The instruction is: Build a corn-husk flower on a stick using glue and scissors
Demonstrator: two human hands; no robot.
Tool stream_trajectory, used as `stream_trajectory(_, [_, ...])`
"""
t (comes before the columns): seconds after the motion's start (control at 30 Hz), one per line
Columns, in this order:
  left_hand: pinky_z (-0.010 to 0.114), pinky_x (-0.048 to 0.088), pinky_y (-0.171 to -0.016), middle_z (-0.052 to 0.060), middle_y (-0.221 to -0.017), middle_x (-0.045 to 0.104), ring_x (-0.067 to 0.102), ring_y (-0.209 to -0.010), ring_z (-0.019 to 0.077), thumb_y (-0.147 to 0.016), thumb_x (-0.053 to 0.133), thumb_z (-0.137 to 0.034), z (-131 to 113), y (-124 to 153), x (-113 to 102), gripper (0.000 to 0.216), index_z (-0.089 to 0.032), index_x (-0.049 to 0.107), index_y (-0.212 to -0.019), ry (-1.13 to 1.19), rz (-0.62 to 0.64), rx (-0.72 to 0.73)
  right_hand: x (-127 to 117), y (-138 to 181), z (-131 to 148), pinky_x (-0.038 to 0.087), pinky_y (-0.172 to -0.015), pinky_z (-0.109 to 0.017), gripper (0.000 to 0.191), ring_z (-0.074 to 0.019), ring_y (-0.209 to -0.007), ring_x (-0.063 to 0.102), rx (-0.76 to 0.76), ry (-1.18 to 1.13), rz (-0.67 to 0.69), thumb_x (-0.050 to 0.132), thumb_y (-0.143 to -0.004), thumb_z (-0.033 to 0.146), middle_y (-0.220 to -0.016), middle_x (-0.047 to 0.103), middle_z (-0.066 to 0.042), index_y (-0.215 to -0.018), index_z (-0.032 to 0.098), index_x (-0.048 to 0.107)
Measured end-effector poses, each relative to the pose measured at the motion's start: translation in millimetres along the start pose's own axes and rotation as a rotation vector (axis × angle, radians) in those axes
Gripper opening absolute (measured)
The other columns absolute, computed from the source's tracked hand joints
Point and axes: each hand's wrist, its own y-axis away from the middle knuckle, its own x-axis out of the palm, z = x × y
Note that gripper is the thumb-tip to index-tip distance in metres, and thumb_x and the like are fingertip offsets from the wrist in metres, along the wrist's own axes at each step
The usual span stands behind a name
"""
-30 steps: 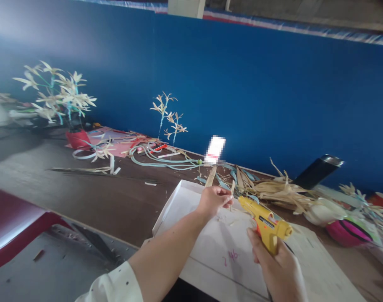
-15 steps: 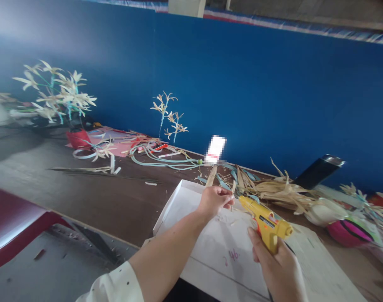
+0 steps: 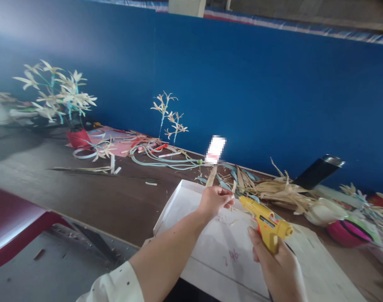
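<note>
My left hand (image 3: pixel 215 201) pinches a thin pale strip of dried husk (image 3: pixel 234 187), whose tip stands up above my fingers. In my right hand (image 3: pixel 279 264) is a yellow hot glue gun (image 3: pixel 267 220), gripped by its handle, its nozzle pointing left. The nozzle sits just right of the strip, with a small gap that I cannot judge in depth. Below both hands lies a white cardboard box lid (image 3: pixel 207 264) with red handwritten figures and a few pale scraps on it.
Dried husks (image 3: pixel 270 188) and a black tumbler (image 3: pixel 319 171) lie at the back right, near a pink pouch (image 3: pixel 349 233). Pale cords (image 3: pixel 166 163) loop behind the lid. Husk flowers in a red pot (image 3: pixel 78 138) stand left. A blue wall (image 3: pixel 242 84) bounds the table.
</note>
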Motion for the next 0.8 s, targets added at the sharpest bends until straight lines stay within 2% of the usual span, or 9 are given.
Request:
stream_trajectory(0.53, [0.020, 0.053, -0.055, 0.008, -0.066, 0.066, 0.061, -0.054, 0.0089, -0.073, 0.067, -0.012, -3.9, 1.7, 0.0, 0.008, -0.007, 0.066, -0.078, 0.005, -0.001, -0.007, 1.2, 0.4, -1.1, 0.034, -0.049, -0.025, 0.044, -0.0125, -0.044, 0.043, -0.009, 0.006, 0.019, 0.053, -0.076, 0.059, -0.045, 0.047, 0.004, -0.056, 0.021, 0.047])
stream_trajectory(0.8, [0.021, 0.054, -0.056, 0.008, -0.066, 0.066, 0.060, -0.054, 0.0092, -0.073, 0.068, -0.013, -0.6, 0.3, 0.4, 0.008, -0.007, 0.067, -0.078, -0.005, -0.004, 0.013, 0.3, 2.0, 1.4, 0.034, -0.048, -0.025, 0.042, -0.0132, -0.043, 0.042, 0.007, 0.005, -0.028, 0.055, -0.075, 0.059, -0.046, 0.049, 0.002, -0.058, 0.021, 0.049])
